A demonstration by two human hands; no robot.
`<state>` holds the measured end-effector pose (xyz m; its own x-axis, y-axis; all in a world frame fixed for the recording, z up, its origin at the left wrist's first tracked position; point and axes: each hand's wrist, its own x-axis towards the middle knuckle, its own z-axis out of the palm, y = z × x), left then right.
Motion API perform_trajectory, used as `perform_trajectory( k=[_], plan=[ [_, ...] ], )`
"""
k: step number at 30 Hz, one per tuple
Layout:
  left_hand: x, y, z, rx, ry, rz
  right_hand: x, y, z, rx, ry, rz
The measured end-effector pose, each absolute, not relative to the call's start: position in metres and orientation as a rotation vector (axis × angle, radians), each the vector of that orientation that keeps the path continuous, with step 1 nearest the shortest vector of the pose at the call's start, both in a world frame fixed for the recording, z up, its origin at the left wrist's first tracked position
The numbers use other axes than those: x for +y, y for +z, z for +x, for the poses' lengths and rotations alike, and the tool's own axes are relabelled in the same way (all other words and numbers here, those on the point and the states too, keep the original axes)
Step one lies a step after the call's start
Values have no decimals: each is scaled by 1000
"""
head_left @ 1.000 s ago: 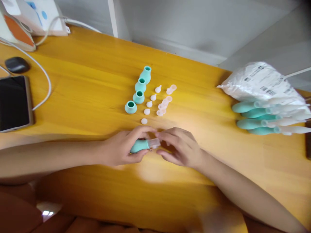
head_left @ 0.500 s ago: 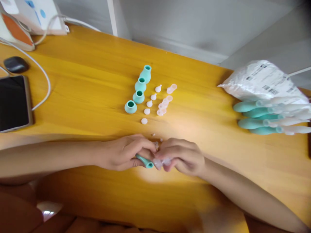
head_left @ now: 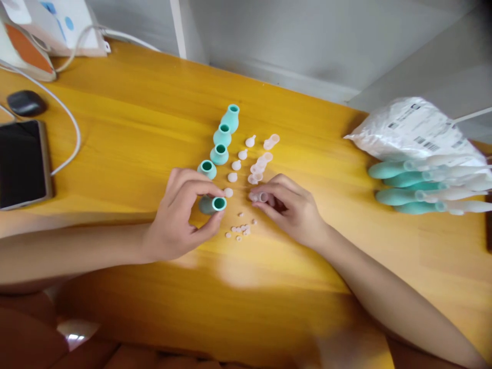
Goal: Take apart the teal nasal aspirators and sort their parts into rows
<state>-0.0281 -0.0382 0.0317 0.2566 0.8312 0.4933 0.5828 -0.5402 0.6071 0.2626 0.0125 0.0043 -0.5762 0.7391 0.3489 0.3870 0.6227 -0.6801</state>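
Observation:
My left hand (head_left: 184, 215) has its thumb and fingers curled around a teal rubber bulb (head_left: 207, 205), whose round mouth faces right. It is at the near end of a row of similar teal bulbs (head_left: 222, 136) on the table. My right hand (head_left: 290, 207) pinches a small translucent tube-like piece (head_left: 259, 197). Between the hands lies a small round white ball-like piece (head_left: 228, 192), close to the left fingertips. Beyond it runs a line of white pieces with short nozzles (head_left: 236, 165), beside clear tubular pieces (head_left: 261, 163). Several tiny translucent rings (head_left: 240, 229) are scattered nearer me.
On the right, several assembled teal-and-clear bulb syringes (head_left: 407, 196) lie before a white plastic package (head_left: 418, 128). A phone (head_left: 23, 164), black mouse-like object (head_left: 26, 102) and white cable (head_left: 75, 128) are on the left. A grey wall (head_left: 277, 46) borders the wooden table (head_left: 146, 123).
My hands have moved apart and farther from me. The left has brought the teal bulb to the row's near end; the right has carried the translucent piece toward the clear tubular ones. The tiny rings are uncovered.

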Motion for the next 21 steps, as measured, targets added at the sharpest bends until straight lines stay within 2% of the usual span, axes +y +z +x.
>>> perform_trajectory(
  k=[9, 17, 21],
  plan=[
    [-31, 22, -30, 1291, 1052, 2432, 12, -1, 261, -2195, 673, -881],
    [-25, 36, -35, 1301, 835, 2860, 10, -3, 258, -2193, 626, -805],
    [-22, 41, -37, 1327, 781, 3000, 13, 20, 268, -2053, 457, -792]
  ],
)
